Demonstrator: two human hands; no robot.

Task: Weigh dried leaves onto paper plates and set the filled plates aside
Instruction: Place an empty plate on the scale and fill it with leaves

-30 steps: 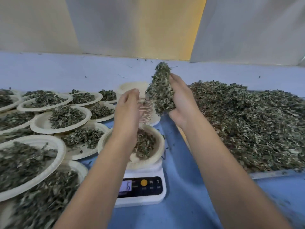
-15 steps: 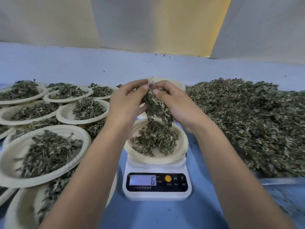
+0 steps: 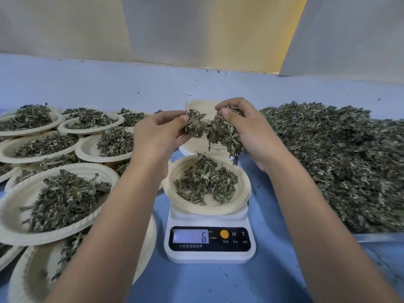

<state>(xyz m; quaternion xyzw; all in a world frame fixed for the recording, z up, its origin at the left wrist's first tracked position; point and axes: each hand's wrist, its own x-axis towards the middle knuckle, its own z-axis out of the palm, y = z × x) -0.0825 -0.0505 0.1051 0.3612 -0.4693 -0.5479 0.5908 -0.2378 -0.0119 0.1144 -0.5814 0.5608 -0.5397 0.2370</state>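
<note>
Hanging over the paper plate (image 3: 244, 184) on the scale (image 3: 209, 256), dried leaves (image 3: 220, 133) are pinched by the left hand (image 3: 158, 136) and clutched in the right hand (image 3: 253, 136). Small amounts are best dropped while the display (image 3: 190, 236) is watched.

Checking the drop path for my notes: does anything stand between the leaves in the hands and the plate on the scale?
Nothing visible does. The held leaves hang just above the plate on the scale, only air between.
</note>
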